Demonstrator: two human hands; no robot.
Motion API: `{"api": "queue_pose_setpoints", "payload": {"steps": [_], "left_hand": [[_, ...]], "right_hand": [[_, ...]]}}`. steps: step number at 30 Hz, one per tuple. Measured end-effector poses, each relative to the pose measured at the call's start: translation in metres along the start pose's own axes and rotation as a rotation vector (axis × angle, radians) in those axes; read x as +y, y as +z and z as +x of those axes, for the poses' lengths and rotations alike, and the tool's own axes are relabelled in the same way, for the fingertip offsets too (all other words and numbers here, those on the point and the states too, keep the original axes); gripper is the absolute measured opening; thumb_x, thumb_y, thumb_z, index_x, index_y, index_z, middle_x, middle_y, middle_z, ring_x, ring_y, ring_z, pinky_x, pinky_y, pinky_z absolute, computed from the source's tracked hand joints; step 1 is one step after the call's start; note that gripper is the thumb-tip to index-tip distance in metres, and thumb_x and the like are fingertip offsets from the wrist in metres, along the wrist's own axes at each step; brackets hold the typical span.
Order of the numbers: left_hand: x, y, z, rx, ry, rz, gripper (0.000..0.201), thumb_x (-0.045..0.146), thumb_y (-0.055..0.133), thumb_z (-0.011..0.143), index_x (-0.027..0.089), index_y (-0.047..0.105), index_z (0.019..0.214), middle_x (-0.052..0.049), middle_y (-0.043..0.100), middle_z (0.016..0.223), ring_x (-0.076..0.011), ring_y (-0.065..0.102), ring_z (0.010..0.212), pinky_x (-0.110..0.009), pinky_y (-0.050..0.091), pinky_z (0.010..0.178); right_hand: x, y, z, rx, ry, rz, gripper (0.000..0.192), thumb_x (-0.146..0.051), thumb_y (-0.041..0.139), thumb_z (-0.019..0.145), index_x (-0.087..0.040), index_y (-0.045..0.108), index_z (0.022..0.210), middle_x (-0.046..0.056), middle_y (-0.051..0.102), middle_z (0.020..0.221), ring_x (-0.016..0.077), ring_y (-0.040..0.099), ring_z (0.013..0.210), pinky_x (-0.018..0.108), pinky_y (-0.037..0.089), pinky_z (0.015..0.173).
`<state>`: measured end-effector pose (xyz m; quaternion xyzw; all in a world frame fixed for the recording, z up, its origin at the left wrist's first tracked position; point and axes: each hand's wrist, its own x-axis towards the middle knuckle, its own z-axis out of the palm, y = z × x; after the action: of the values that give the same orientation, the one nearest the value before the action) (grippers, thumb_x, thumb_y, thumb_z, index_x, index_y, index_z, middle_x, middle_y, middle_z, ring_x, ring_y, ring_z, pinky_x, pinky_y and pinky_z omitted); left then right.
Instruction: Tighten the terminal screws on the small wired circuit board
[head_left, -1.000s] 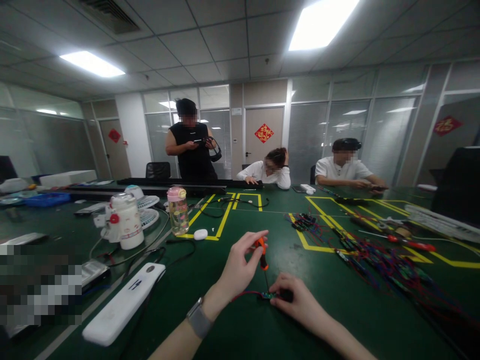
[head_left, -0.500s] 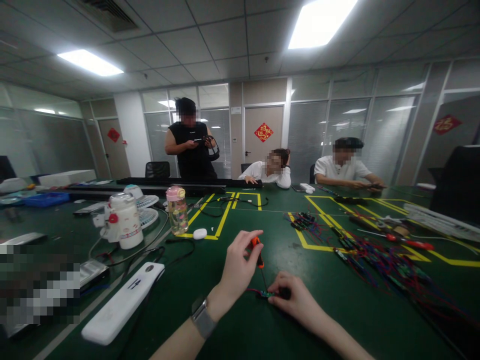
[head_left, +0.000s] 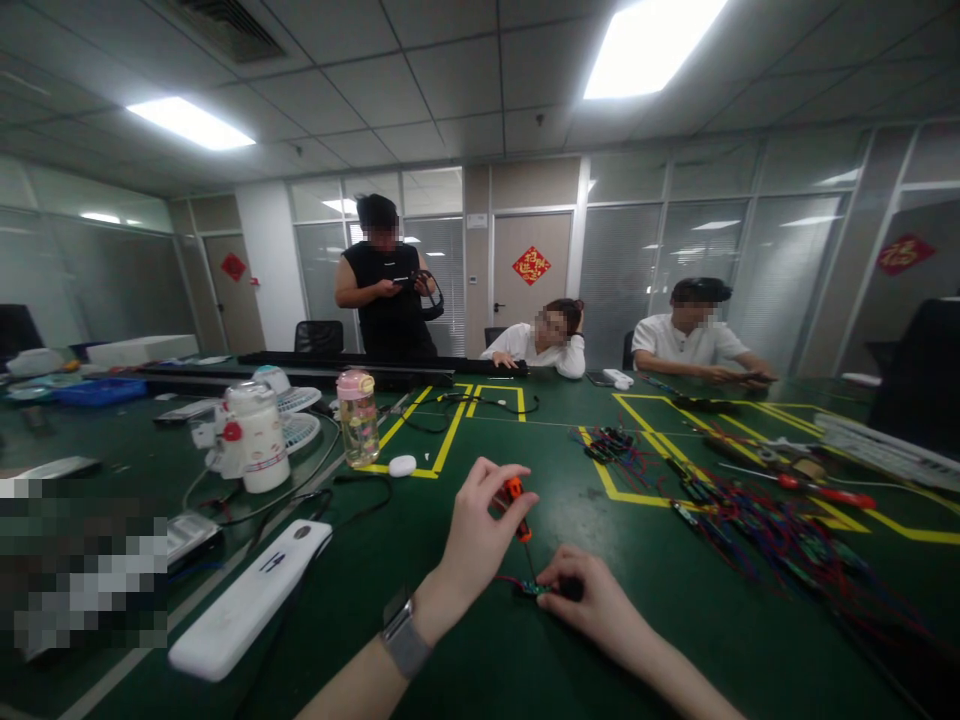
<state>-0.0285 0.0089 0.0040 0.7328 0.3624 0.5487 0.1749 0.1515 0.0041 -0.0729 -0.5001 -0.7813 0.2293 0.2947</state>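
Observation:
My left hand (head_left: 484, 515) grips the orange and black handle of a screwdriver (head_left: 516, 497) between thumb and fingers. The shaft points down, its tip meeting a small green circuit board (head_left: 532, 589) with thin wires. My right hand (head_left: 581, 590) is closed on the right end of that board, pinching it against the green table (head_left: 480, 660). A dark object shows under the right fingers, too covered to name. On my left wrist sits a watch (head_left: 405, 632).
Right of my hands lies a heap of wired boards (head_left: 765, 520), with a red-handled screwdriver (head_left: 825, 490) behind it. A white elongated device (head_left: 251, 600), a white jug (head_left: 255, 440) and a pink-lidded bottle (head_left: 358, 420) stand to the left. Three people are across the table.
The view has shifted slightly. My left fingers have changed position a little around the screwdriver handle, while the tip stays on the board and my right hand keeps its place.

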Motion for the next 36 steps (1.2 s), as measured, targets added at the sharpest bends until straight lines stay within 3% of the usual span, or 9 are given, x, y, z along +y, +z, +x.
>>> {"api": "queue_pose_setpoints", "payload": {"steps": [3,5,10,14,19,24,29,33,36], "left_hand": [[0.0026,0.0004,-0.0007,-0.086,0.024,-0.052,0.029,0.026,0.049,0.093,0.022,0.062,0.119,-0.006,0.06,0.101,-0.0164,0.06,0.09,-0.03,0.051,0.082],[0.0053,0.0005,-0.0007,-0.134,0.021,-0.108,0.032,0.024,0.044,0.095,0.022,0.06,0.124,-0.007,0.061,0.103,-0.016,0.061,0.091,-0.029,0.051,0.08],[0.0059,0.0014,-0.0007,-0.052,0.015,-0.068,0.024,0.024,0.059,0.087,0.022,0.068,0.109,-0.004,0.059,0.093,-0.0153,0.059,0.083,-0.028,0.052,0.076],[0.002,0.0006,0.0012,-0.176,-0.053,-0.238,0.037,0.023,0.049,0.092,0.023,0.057,0.128,-0.007,0.059,0.108,-0.0163,0.061,0.093,-0.027,0.054,0.076],[0.0001,0.0005,0.0028,-0.05,-0.031,-0.124,0.027,0.02,0.064,0.082,0.021,0.068,0.109,-0.003,0.059,0.091,-0.0157,0.06,0.082,-0.028,0.054,0.075],[0.0033,0.0025,0.0004,-0.194,-0.051,-0.277,0.036,0.022,0.049,0.092,0.023,0.057,0.128,-0.008,0.059,0.111,-0.0166,0.062,0.095,-0.028,0.054,0.079],[0.0062,0.0029,-0.0005,-0.075,-0.012,-0.124,0.025,0.021,0.063,0.083,0.021,0.068,0.108,-0.003,0.058,0.091,-0.0154,0.059,0.084,-0.028,0.054,0.077],[0.0064,0.002,0.0004,-0.145,-0.045,-0.235,0.032,0.021,0.052,0.09,0.022,0.062,0.121,-0.007,0.06,0.107,-0.0169,0.061,0.094,-0.03,0.054,0.08],[0.004,0.0034,0.0005,-0.11,-0.094,-0.26,0.03,0.022,0.053,0.089,0.02,0.063,0.118,-0.006,0.06,0.101,-0.0161,0.062,0.088,-0.027,0.055,0.074]], "right_hand": [[0.001,0.0,0.0003,-0.005,-0.001,0.0,0.011,-0.015,0.064,0.072,-0.017,0.074,0.077,0.005,0.066,0.079,0.0194,0.058,0.079,0.029,0.042,0.074],[0.0005,-0.0007,0.0001,-0.009,-0.008,0.004,0.011,-0.015,0.064,0.072,-0.017,0.074,0.077,0.004,0.066,0.079,0.0191,0.058,0.078,0.029,0.043,0.073],[-0.001,-0.0025,-0.0004,-0.013,-0.011,0.008,0.01,-0.015,0.065,0.072,-0.018,0.073,0.076,0.004,0.066,0.078,0.0191,0.059,0.078,0.029,0.043,0.073],[0.0002,-0.0027,-0.0007,-0.015,-0.015,0.021,0.01,-0.015,0.065,0.073,-0.018,0.074,0.076,0.004,0.065,0.078,0.0192,0.058,0.078,0.029,0.043,0.074],[0.0025,-0.0015,-0.0005,-0.007,-0.022,0.038,0.011,-0.015,0.065,0.072,-0.018,0.074,0.077,0.004,0.064,0.078,0.0187,0.058,0.078,0.028,0.043,0.073],[0.0023,-0.0008,-0.0004,-0.002,-0.012,0.054,0.011,-0.014,0.066,0.071,-0.017,0.075,0.077,0.004,0.064,0.078,0.0176,0.058,0.075,0.027,0.043,0.07],[-0.0001,-0.0026,-0.001,-0.007,-0.016,0.058,0.012,-0.013,0.066,0.071,-0.018,0.075,0.077,0.003,0.064,0.077,0.018,0.058,0.076,0.027,0.044,0.071],[-0.001,-0.0032,-0.001,-0.009,-0.021,0.058,0.012,-0.012,0.066,0.071,-0.017,0.075,0.078,0.004,0.064,0.078,0.0183,0.059,0.077,0.027,0.044,0.072],[-0.0007,-0.0029,-0.0008,-0.011,-0.021,0.061,0.012,-0.013,0.065,0.072,-0.017,0.075,0.078,0.004,0.064,0.078,0.018,0.059,0.077,0.027,0.044,0.072]]}}
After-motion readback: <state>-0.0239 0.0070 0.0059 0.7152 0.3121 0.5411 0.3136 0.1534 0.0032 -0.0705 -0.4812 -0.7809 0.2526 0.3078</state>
